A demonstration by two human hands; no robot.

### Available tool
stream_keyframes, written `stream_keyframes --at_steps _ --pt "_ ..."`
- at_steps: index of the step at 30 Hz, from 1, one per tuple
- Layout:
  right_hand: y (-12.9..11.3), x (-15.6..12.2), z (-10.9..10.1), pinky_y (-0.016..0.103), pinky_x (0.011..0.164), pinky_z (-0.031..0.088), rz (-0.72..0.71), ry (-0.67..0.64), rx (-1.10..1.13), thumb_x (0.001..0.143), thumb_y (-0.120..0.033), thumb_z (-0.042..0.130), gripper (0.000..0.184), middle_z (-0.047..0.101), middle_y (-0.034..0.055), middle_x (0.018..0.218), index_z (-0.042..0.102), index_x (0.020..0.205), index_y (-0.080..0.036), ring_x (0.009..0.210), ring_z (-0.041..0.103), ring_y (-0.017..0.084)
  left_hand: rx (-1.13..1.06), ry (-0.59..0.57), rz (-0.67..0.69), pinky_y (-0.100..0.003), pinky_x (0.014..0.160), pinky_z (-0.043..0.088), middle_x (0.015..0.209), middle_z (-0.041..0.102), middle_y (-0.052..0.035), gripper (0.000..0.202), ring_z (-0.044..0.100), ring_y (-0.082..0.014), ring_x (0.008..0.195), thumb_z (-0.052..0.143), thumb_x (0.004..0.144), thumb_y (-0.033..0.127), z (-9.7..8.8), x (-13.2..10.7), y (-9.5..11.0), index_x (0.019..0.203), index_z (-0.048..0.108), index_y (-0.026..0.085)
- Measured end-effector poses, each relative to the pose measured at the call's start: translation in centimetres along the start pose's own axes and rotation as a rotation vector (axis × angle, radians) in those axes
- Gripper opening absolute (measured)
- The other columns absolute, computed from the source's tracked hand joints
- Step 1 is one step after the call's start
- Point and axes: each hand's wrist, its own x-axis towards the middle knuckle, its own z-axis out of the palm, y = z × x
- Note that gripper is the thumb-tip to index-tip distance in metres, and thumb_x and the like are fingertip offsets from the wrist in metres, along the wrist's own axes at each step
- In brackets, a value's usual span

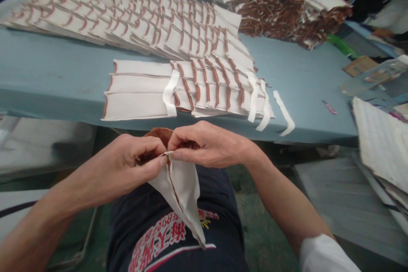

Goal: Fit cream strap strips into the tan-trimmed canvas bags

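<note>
Between my two hands hangs a white fabric piece [186, 178] with a brown-edged seam running down it and a brown inner side showing at the top. My left hand [137, 161] pinches its upper edge between thumb and fingers. Right beside it, my right hand [204, 144] pinches the same edge, the fingertips of both hands almost touching. The cloth's lower tip dangles over a dark apron [216, 204] with red printing. Just beyond my hands, a row of overlapping white panels with brown edges [137, 83] lies along the table's front.
Strips of white tape [283, 112] lie on and beside the front row on the blue table [306, 80]. Larger overlapping rows of panels [127, 21] cover the back left. A tall brown-and-white fabric stack [270, 0] stands behind. A small pink tool [329, 107] lies right.
</note>
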Motion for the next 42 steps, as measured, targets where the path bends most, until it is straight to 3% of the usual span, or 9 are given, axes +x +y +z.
stream_keyframes --at_steps 8,13,18,20,27,31,34,37,42 --pt "-0.4 0.7 0.1 0.027 0.071 0.035 0.046 0.027 -0.002 0.094 -0.050 0.073 0.035 0.058 -0.0041 0.084 0.058 0.087 -0.019 0.075 0.047 0.012 -0.208 0.160 -0.029 -0.016 0.051 0.041 0.062 0.063 0.0053 0.030 0.055 -0.0110 0.056 0.065 0.094 0.034 0.2 -0.5 0.9 0.067 0.073 0.022" --pt "-1.3 0.5 1.7 0.028 0.071 0.031 0.169 0.032 -0.098 0.090 -0.038 0.074 0.026 0.054 -0.0069 0.078 0.055 0.083 -0.021 0.070 0.045 0.011 -0.351 0.119 -0.087 -0.016 0.057 0.049 0.068 0.070 0.0036 0.031 0.064 -0.0138 0.062 0.066 0.096 0.039 1.2 -1.3 0.7 0.073 0.079 0.024" --pt "-3.2 1.0 4.1 0.031 0.068 0.023 0.355 0.239 -0.366 0.085 -0.029 0.073 0.034 0.046 -0.0068 0.071 0.042 0.075 -0.023 0.068 0.034 0.012 -0.310 0.331 -0.173 -0.019 0.050 0.042 0.060 0.058 0.0036 0.033 0.053 -0.0133 0.055 0.061 0.090 0.037 2.8 -1.3 1.5 0.060 0.060 0.022" --pt "-3.1 1.1 4.3 0.030 0.067 0.024 0.353 0.212 -0.302 0.090 -0.032 0.072 0.036 0.046 -0.0065 0.073 0.041 0.074 -0.023 0.069 0.034 0.012 -0.337 0.364 -0.182 -0.020 0.047 0.037 0.057 0.051 0.0048 0.036 0.046 -0.0126 0.052 0.060 0.090 0.039 3.2 -1.3 1.5 0.058 0.053 0.024" --pt "-1.0 0.2 3.1 0.028 0.067 0.025 0.194 -0.025 0.094 0.100 -0.051 0.069 0.042 0.042 -0.0070 0.075 0.051 0.078 -0.020 0.071 0.038 0.010 -0.404 0.201 -0.105 -0.017 0.048 0.038 0.063 0.053 0.0041 0.043 0.046 -0.0114 0.055 0.064 0.100 0.044 2.5 -3.1 -0.1 0.064 0.061 0.021" --pt "-2.0 0.8 1.9 0.029 0.067 0.026 0.117 -0.114 0.011 0.100 -0.044 0.072 0.034 0.044 -0.0080 0.073 0.056 0.083 -0.020 0.068 0.039 0.010 -0.346 0.063 -0.051 -0.015 0.050 0.039 0.064 0.060 0.0034 0.037 0.051 -0.0105 0.056 0.066 0.099 0.041 0.8 -3.5 0.0 0.070 0.074 0.019" --pt "-3.2 1.9 1.0 0.030 0.067 0.025 0.072 -0.210 -0.184 0.098 -0.034 0.073 0.033 0.044 -0.0083 0.071 0.050 0.078 -0.021 0.066 0.038 0.010 -0.254 -0.030 -0.029 -0.015 0.045 0.031 0.059 0.051 0.0068 0.035 0.042 -0.0081 0.051 0.063 0.098 0.033 -0.4 -3.1 0.4 0.067 0.068 0.019" --pt "-3.9 2.7 0.7 0.030 0.066 0.024 0.120 -0.222 -0.341 0.097 -0.026 0.072 0.034 0.045 -0.0081 0.070 0.046 0.075 -0.022 0.066 0.037 0.010 -0.114 -0.018 0.024 -0.017 0.045 0.028 0.059 0.047 0.0076 0.033 0.041 -0.0082 0.050 0.058 0.097 0.027 -0.5 -2.8 0.3 0.064 0.058 0.021" --pt "-3.8 2.4 1.1 0.030 0.068 0.028 0.248 -0.203 -0.396 0.096 -0.033 0.075 0.028 0.052 -0.0066 0.075 0.054 0.081 -0.022 0.071 0.045 0.013 -0.090 0.116 0.015 -0.020 0.052 0.039 0.064 0.060 0.0049 0.036 0.054 -0.0122 0.057 0.055 0.104 0.036 1.3 -3.1 -0.3 0.073 0.067 0.021"
